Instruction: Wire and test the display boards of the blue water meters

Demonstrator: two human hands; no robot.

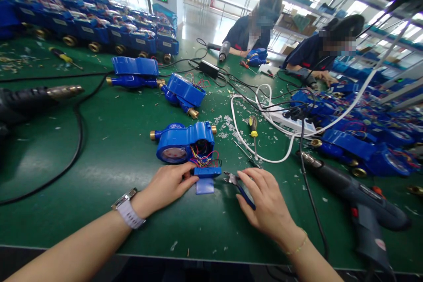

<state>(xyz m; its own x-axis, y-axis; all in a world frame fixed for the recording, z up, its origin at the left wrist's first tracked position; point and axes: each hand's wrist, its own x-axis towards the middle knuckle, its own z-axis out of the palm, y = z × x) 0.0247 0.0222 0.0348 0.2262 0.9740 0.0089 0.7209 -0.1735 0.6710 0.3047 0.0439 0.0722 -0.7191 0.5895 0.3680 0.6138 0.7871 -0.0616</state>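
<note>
My left hand (173, 181) pinches the left end of a small blue plastic box (207, 172) between thumb and fingers. Thin red, yellow and black wires (205, 158) run from that box into the open compartment of a blue water meter (178, 143), which lies just beyond it with brass ends. A flat blue-violet piece (205, 186) lies on the bench on the near side of the box. In my right hand (267, 198) is a pair of cutting pliers (244, 192), jaws pointing left, a little apart from the box's right end.
Heat guns lie at right (360, 198) and left (39, 99). Beyond my right hand are a yellow-black screwdriver (253, 130), plastic scraps and a white power strip (291, 119) with cables. More blue meters (135, 68) stand behind and rightward. Two people (247, 31) work across the bench.
</note>
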